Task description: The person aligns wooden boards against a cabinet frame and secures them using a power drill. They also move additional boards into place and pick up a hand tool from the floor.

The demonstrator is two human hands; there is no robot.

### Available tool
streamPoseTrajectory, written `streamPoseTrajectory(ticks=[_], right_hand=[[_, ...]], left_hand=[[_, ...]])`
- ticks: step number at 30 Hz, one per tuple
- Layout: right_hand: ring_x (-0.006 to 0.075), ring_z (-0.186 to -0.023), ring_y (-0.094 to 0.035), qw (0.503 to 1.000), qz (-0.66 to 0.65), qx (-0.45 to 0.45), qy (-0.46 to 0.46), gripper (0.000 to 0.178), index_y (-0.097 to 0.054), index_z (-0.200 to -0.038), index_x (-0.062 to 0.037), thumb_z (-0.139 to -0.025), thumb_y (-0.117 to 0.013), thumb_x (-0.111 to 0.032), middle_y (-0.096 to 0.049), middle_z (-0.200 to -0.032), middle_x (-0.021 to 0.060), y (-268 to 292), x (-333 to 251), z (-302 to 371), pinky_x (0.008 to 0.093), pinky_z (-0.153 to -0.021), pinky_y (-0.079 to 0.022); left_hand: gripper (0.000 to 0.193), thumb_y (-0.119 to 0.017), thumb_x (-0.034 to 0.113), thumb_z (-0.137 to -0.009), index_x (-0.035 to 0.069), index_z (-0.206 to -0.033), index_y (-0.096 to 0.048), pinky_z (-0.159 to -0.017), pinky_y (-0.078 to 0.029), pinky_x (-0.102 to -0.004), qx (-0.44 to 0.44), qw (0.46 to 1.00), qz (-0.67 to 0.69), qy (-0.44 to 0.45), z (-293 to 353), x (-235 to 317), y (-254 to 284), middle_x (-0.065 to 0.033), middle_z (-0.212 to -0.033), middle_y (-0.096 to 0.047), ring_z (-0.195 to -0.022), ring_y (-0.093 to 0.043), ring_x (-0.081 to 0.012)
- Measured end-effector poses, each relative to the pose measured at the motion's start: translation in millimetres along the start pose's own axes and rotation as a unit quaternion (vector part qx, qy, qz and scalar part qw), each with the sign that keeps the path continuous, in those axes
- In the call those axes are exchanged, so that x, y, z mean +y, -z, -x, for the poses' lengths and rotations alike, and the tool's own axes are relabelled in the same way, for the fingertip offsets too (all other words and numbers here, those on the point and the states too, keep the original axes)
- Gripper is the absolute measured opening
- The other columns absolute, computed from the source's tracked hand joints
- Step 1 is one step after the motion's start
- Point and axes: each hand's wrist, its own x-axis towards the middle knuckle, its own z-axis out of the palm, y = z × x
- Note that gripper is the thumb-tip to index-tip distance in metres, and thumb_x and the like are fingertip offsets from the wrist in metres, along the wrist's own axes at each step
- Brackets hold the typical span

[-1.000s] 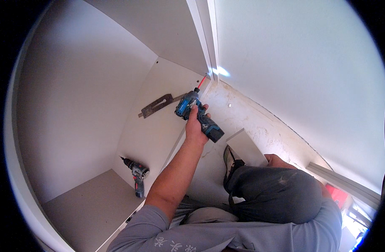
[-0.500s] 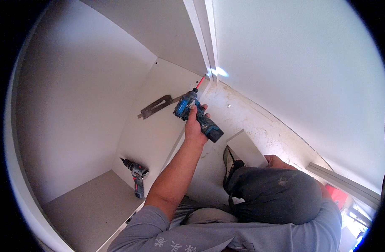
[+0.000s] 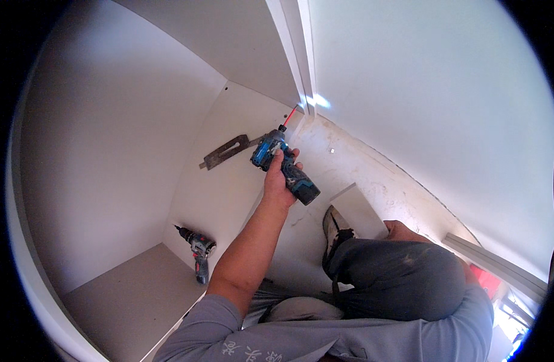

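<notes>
My left hand (image 3: 279, 184) is wrapped round the grip of a blue and black cordless impact driver (image 3: 266, 151). A long red screwdriver bit (image 3: 290, 117) points up from it, its tip by the foot of the cabinet's upright panel edge (image 3: 301, 72). Past my raised knee, my right hand (image 3: 403, 231) grips the end of a short pale board (image 3: 356, 211); the knee hides some of its fingers. A dark, worn metal tool with a slot (image 3: 225, 152) lies on the cabinet's pale panel beside the driver.
A second cordless drill (image 3: 198, 250), grey and black, lies lower left inside the cabinet, by a grey-brown panel (image 3: 135, 301). My shoe (image 3: 336, 232) rests on the stained floor (image 3: 343, 136). A pale wall (image 3: 434, 96) rises at right, near a long grey strip (image 3: 497, 265).
The pale board in my right hand has shifted slightly right, showing more of my shoe. The driver stays in my left hand at nearly the same spot.
</notes>
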Motion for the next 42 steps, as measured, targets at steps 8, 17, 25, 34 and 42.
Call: streamPoseTrajectory(ticks=[8,17,25,34,42], right_hand=[[0.0184,-0.11,-0.067,1.0,0.016,0.004,0.013,0.049,-0.069,-0.125,-0.0017,-0.082,-0.087,-0.017,-0.075,-0.118,0.0094,1.9,-1.0,0.3,0.037,-0.097,-0.053],[0.0183,-0.111,-0.067,0.999,0.029,0.016,0.012,0.048,-0.069,-0.127,-0.003,-0.084,-0.085,-0.017,-0.075,-0.119,0.0102,0.6,5.3,-1.0,0.0367,-0.099,-0.052],[0.0192,-0.111,-0.066,0.999,0.023,0.018,0.013,0.051,-0.069,-0.126,-0.0011,-0.08,-0.088,-0.012,-0.074,-0.12,0.011,-0.9,-14.6,5.1,0.0366,-0.1,-0.052],[0.0179,-0.108,-0.067,0.999,-0.042,-0.006,0.009,0.048,-0.071,-0.123,-0.0031,-0.079,-0.088,-0.01,-0.076,-0.115,0.0094,-3.4,-18.9,5.4,0.0366,-0.097,-0.053],[0.0179,-0.106,-0.068,1.0,0.011,-0.001,0.02,0.047,-0.072,-0.122,-0.0034,-0.078,-0.088,-0.009,-0.076,-0.113,0.009,-3.7,-67.5,21.5,0.037,-0.096,-0.053]], left_hand=[[0.031,-0.069,0.04,-0.098,0.015,-0.113,-0.059,-0.07,-0.054,-0.0342,0.013,1.0,-0.015,-0.02,10.9,2.7,-13.4,-0.0045,-0.107,-0.07,-0.079,-0.062,-0.0202],[0.03,-0.064,0.043,-0.1,0.015,-0.109,-0.059,-0.069,-0.053,-0.0441,-0.006,1.0,0.002,-0.008,-0.5,-7.0,-12.3,0.0025,-0.092,-0.065,-0.078,-0.064,-0.0194],[0.031,-0.064,0.043,-0.099,0.015,-0.11,-0.059,-0.069,-0.054,-0.0448,-0.001,1.0,0.004,-0.009,1.2,-4.0,-12.5,0.0006,-0.094,-0.067,-0.078,-0.065,-0.02],[0.04,-0.062,0.048,-0.1,0.011,-0.116,-0.062,-0.07,-0.055,-0.0437,0.025,1.0,0.01,0.014,-4.1,-3.1,3.1,-0.0023,-0.104,-0.07,-0.077,-0.065,-0.0201],[0.031,-0.063,0.04,-0.101,0.013,-0.115,-0.064,-0.067,-0.055,-0.0371,0.1,0.991,-0.086,0.011,101.1,5.5,86.0,-0.0054,-0.104,-0.073,-0.076,-0.063,-0.0179]])
